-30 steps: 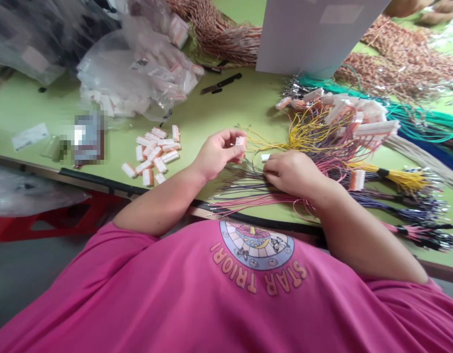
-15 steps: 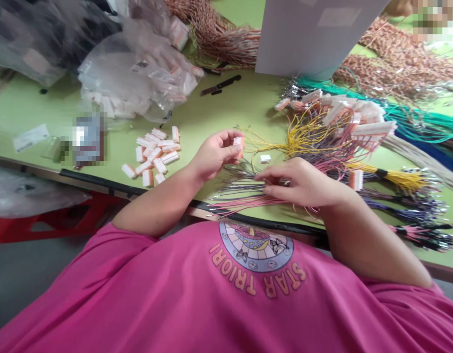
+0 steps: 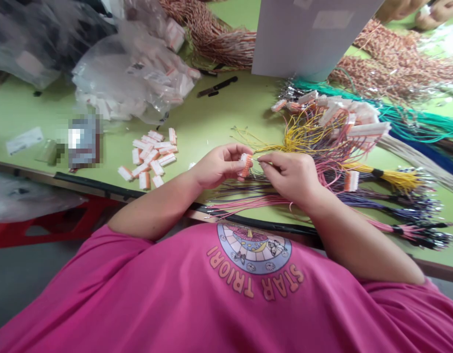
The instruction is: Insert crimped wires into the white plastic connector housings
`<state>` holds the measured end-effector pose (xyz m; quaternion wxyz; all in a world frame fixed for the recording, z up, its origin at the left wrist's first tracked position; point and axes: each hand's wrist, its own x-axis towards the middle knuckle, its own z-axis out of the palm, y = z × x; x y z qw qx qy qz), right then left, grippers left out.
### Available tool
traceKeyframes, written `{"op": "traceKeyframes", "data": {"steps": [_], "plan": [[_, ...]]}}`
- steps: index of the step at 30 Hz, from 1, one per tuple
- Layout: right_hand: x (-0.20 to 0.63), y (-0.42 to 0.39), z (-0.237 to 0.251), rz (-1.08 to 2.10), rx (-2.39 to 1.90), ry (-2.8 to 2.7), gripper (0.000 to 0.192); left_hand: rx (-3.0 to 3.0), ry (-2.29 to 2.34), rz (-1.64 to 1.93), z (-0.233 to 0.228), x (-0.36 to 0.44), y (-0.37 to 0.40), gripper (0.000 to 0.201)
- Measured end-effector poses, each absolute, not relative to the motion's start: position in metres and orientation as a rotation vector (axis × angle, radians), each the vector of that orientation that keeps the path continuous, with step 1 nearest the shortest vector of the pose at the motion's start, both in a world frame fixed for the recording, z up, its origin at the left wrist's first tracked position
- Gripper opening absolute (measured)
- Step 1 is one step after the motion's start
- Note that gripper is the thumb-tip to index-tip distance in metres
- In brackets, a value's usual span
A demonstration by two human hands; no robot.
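1. Nearest, loose pink wires [image 3: 248, 201] and purple wires [image 3: 241, 187] lie fanned out along the table edge, below both hands. These show bare terminals and no housing; judged from this, they remain to be fitted.
2. Directly above them, the left hand [image 3: 217, 166] pinches a small white-and-orange connector housing [image 3: 245, 164] between thumb and fingers, held just above the green table [image 3: 211, 117].
3. The right hand [image 3: 290, 174] is closed in a narrow pinch on a thin wire end, its fingertips touching the housing's right side. Whether the terminal is seated cannot be told. The step in hand appears to be inserting one wire into the housing.
4. Left of the hands, a small pile of empty housings [image 3: 150, 157] lies on the table: stock not yet used.
5. Right of the hands, bundled yellow, purple and pink wire sets [image 3: 395, 196] lie banded together.
6. Farther back, a heap of wired connectors [image 3: 344, 120] with yellow and pink leads suggests many units are complete.
7. Farthest, clear plastic bags [image 3: 134, 78] hold more housings, beside a white board [image 3: 310, 34].
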<state>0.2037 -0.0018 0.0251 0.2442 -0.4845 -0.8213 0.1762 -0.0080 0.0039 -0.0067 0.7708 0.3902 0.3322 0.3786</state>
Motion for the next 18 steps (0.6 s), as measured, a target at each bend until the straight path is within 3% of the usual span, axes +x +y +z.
{"op": "traceKeyframes", "data": {"steps": [7,14,18], "plan": [[0.201,-0.005,0.025,0.264,-1.453,-2.429,0.033,0.9,0.757,0.848,-0.009,-0.007,0.004,0.045],[0.201,0.004,0.027,0.889,-1.268,-2.195,0.029,1.086,0.819,0.899,-0.014,-0.005,0.004,0.044],[0.197,0.006,0.021,0.966,-1.245,-2.132,0.028,1.077,0.783,0.893,-0.014,-0.003,0.002,0.043]]}}
